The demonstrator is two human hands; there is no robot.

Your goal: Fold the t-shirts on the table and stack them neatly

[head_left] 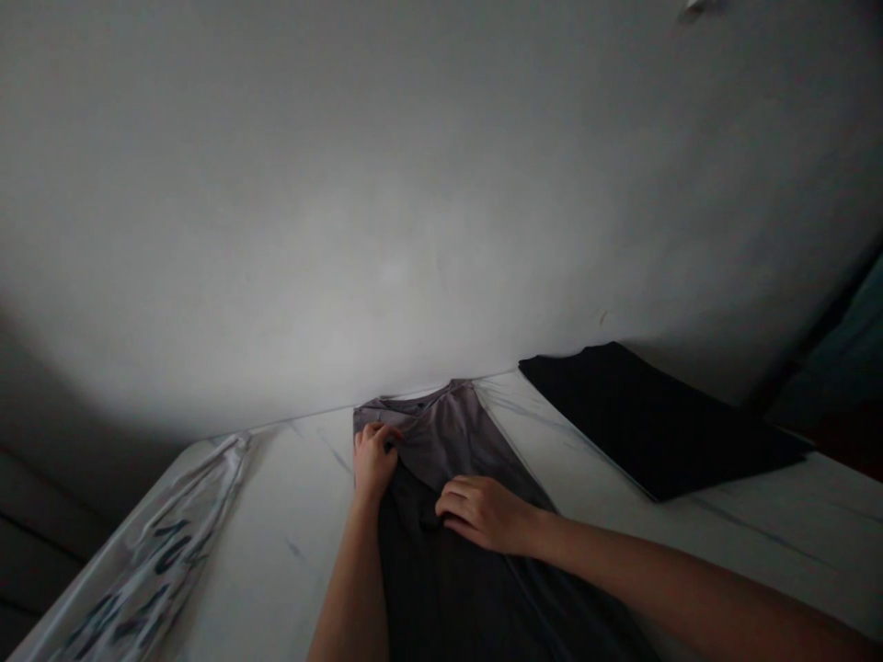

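The head camera's view, from where I stand, shows a grey top (452,437) laid lengthwise on a marble-patterned table (290,515), its neckline by the far edge, which meets the wall (386,230), and its body running down toward the near edge. The left hand (376,457) bends its fingers over the top's left side, thumb and forefinger seeming to pinch a dark fold. The right hand (483,513) lies lower and more to the middle, fingers curled close together against the cloth; I can't tell whether they pinch it or only press.

To my eye, uneven pulling between the hands could skew the fold and leave creases, and a forearm dragging over the lower cloth could rumple it. The dim light makes a crooked edge easy to miss.

Counting up: two hands, one grey top, one white printed garment (172,542) along the table's left edge, and one black folded cloth (641,418) by the far edge's right part, apart from the top.
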